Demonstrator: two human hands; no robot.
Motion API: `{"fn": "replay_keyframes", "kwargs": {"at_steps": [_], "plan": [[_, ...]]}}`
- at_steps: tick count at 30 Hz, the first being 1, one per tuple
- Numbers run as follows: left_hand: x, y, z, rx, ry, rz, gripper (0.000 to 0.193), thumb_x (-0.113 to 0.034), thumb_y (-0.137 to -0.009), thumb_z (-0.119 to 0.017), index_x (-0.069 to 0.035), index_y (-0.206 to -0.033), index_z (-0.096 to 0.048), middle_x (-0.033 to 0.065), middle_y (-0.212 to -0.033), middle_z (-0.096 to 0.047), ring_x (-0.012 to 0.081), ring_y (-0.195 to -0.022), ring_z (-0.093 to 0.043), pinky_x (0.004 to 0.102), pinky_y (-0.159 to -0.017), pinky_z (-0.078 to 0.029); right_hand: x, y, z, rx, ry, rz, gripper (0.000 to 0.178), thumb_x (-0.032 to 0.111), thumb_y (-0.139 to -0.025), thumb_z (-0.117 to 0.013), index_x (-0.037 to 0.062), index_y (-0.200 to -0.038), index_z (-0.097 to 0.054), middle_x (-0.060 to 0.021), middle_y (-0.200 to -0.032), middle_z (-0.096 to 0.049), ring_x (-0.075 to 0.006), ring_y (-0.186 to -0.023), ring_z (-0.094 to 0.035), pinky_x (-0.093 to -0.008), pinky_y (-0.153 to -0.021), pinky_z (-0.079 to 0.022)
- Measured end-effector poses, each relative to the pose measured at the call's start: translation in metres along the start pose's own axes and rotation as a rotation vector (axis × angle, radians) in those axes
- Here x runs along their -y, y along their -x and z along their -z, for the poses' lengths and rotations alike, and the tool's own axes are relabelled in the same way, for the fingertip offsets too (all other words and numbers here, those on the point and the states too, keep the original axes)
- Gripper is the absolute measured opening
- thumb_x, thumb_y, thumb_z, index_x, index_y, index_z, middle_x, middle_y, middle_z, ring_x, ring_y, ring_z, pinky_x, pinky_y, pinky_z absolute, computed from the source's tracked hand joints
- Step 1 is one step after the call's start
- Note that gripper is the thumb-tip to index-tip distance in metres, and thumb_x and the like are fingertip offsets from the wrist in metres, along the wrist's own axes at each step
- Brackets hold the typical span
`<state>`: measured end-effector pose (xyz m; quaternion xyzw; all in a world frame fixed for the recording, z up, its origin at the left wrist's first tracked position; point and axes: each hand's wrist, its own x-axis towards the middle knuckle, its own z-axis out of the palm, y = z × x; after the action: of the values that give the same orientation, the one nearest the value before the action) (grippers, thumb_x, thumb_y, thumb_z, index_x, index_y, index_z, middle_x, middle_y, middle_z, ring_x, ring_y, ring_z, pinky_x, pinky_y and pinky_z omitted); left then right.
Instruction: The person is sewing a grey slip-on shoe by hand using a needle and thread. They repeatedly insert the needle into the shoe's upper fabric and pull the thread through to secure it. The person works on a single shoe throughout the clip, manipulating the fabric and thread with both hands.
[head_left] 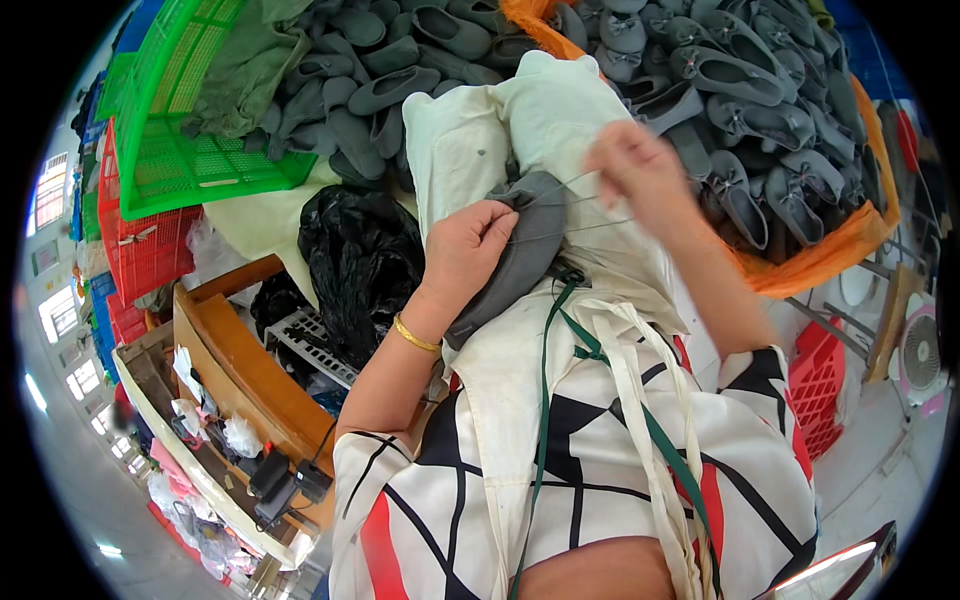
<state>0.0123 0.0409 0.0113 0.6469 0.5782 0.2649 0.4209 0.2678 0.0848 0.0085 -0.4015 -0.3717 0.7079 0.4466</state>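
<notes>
A dark grey fabric shoe rests on the cream apron over my lap. My left hand, with a gold bangle at its wrist, pinches the shoe's upper edge between thumb and fingers. To the right of the shoe, my right hand is raised, its fingers drawn together and blurred by motion. Thin thread stretches in two lines from the shoe toward that hand. The fingertips are too smeared to show whether a needle is between them.
Grey shoes fill a green crate ahead on the left and an orange sack ahead on the right. A black plastic bag lies left of my lap, near a wooden drawer unit. A fan stands far right.
</notes>
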Motion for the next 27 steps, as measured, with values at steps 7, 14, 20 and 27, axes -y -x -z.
{"fn": "replay_keyframes", "kwargs": {"at_steps": [7,14,20,27], "plan": [[0.000,-0.008,0.004,0.074,0.063,0.016,0.012,-0.011,-0.093,-0.066,0.001,-0.093,-0.067,0.0048,-0.070,-0.061,0.0114,-0.061,-0.053,0.0257,-0.060,-0.045,0.127,0.042,0.273,-1.079,-0.542,0.513,0.005,-0.012,-0.084,-0.058,-0.0079,-0.084,-0.055,-0.0116,-0.074,-0.056,-0.0244,-0.071,-0.062,-0.0427,-0.092,-0.060],[0.005,-0.007,0.002,0.001,-0.083,-0.158,0.009,-0.011,-0.090,-0.065,-0.002,-0.093,-0.066,0.0101,-0.077,-0.066,0.0228,-0.064,-0.061,0.0304,-0.061,-0.049,0.131,0.091,0.355,-1.231,-0.119,0.813,0.014,0.004,-0.100,-0.051,-0.0073,-0.092,-0.051,-0.0113,-0.079,-0.052,-0.0227,-0.073,-0.056,-0.0503,-0.097,-0.056],[-0.004,-0.007,0.004,-0.111,-0.492,-0.443,0.009,-0.017,-0.086,-0.070,-0.011,-0.086,-0.064,0.0058,-0.075,-0.064,0.0275,-0.069,-0.064,0.0374,-0.059,-0.051,0.133,0.087,0.342,-1.211,-0.146,0.841,0.013,0.003,-0.100,-0.050,-0.0078,-0.093,-0.051,-0.0140,-0.090,-0.055,-0.0222,-0.082,-0.059,-0.0487,-0.096,-0.057],[-0.002,-0.017,0.006,-0.035,-0.654,-0.497,0.007,-0.017,-0.086,-0.071,-0.012,-0.087,-0.067,0.0055,-0.073,-0.065,0.0281,-0.065,-0.064,0.0394,-0.056,-0.050,0.225,0.085,0.298,-1.031,-0.082,0.849,0.011,0.001,-0.100,-0.050,-0.0095,-0.097,-0.053,-0.0151,-0.089,-0.054,-0.0250,-0.082,-0.059,-0.0555,-0.102,-0.053]]}}
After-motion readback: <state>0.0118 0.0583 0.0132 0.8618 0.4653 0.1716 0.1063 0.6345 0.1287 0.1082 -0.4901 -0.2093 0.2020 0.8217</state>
